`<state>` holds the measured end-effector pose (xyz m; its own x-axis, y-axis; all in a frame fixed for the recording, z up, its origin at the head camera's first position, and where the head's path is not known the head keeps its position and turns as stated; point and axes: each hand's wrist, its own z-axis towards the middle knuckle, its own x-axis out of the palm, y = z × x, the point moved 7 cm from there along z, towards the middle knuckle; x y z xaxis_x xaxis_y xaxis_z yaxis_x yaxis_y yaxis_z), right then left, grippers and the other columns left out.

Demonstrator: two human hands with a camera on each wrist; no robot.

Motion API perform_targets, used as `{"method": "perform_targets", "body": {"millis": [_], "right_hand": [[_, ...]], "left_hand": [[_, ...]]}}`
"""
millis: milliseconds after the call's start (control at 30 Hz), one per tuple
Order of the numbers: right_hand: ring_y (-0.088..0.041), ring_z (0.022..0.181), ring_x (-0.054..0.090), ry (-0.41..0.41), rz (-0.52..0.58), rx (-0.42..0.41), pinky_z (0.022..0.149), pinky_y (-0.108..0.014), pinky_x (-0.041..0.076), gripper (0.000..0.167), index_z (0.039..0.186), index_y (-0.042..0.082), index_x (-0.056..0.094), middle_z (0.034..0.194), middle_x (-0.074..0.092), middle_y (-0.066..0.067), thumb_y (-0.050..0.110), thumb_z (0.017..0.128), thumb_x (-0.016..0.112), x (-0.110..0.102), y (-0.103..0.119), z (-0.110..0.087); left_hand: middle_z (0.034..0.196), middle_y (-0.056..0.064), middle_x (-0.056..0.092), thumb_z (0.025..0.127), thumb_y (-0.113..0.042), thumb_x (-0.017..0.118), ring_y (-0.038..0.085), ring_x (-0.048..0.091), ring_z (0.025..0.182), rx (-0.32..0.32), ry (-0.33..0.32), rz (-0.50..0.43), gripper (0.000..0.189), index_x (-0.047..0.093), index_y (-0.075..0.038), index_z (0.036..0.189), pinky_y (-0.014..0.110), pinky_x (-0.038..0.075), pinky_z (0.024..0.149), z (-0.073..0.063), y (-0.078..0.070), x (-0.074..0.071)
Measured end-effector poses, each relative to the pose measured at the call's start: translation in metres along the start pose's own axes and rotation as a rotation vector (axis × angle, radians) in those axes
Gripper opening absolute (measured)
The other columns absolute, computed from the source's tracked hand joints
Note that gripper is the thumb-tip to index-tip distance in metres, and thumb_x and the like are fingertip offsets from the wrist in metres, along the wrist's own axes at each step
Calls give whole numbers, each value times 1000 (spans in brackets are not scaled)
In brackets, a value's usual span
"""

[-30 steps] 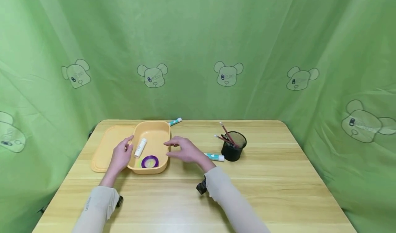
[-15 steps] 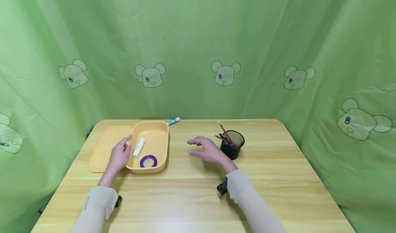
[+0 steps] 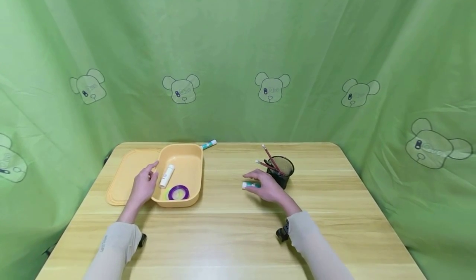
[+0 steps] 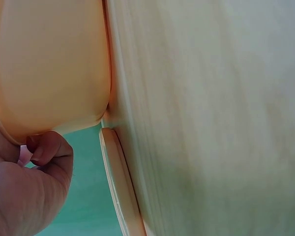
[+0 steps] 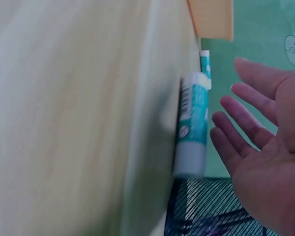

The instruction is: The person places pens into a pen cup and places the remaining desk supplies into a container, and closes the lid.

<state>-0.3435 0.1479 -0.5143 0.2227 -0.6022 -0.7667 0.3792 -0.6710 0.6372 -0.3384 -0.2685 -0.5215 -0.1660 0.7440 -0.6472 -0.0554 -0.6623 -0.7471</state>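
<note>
My left hand (image 3: 144,183) grips the left rim of a pale orange plastic box (image 3: 189,164); in the left wrist view its curled fingers meet the box's outer wall. Inside the box lie a white stick-shaped tube (image 3: 167,176) and a purple ring-shaped roll (image 3: 178,187) with something yellow-green beside it. My right hand (image 3: 268,186) hovers by a teal and white glue stick (image 3: 250,184) lying on the table. Its fingers (image 5: 241,115) are spread and apart from the glue stick in the right wrist view.
The orange lid (image 3: 126,176) lies flat left of the box. Another glue stick (image 3: 209,144) is at the back edge, behind the box. A black mesh pen cup (image 3: 282,181) with pencils stands just behind the right hand. A green curtain (image 3: 230,65) surrounds the wooden table (image 3: 208,238).
My right hand has moved right, from the box's right rim to over the glue stick near the pen cup. The left hand has stayed at the box's left rim.
</note>
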Motion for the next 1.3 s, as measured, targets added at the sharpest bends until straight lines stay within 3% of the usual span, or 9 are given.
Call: {"method": "perform_targets", "body": {"millis": [300,567,767,1033,1300], "right_hand": [[-28,111,67,-37,-74,61,98,-46,56,39,127,7,72,122,70,-12,12,90,81,5,-15,1],[-25,106,68,-65,-80,74,95,-45,57,31,116,9,77,114,74,-8,7,86,83,11,-20,4],[-23,106,68,-75,-68,111,94,-43,57,29,116,11,77,115,74,-7,9,87,83,11,-19,5],[-15,90,67,-105,-4,105,81,-33,58,31,119,10,77,108,75,-6,12,88,82,7,-13,10],[-15,91,68,-105,112,68,82,-32,60,31,121,8,75,107,75,-8,13,91,80,6,2,13]], "left_hand": [[92,11,54,107,-10,50,18,50,75,-1,2,9,47,46,-4,154,24,47,59,1,1,-1],[91,12,54,107,-9,50,19,50,75,2,-5,20,46,47,-4,153,25,46,60,1,1,0],[91,11,54,107,-9,50,19,50,76,7,-6,19,47,47,-4,153,25,45,60,1,0,0],[90,11,53,107,-10,50,18,49,74,6,-11,13,46,47,-4,153,25,45,59,1,1,0],[89,10,53,107,-11,50,18,49,74,-2,-2,13,47,47,-5,154,25,46,59,1,3,1]]}}
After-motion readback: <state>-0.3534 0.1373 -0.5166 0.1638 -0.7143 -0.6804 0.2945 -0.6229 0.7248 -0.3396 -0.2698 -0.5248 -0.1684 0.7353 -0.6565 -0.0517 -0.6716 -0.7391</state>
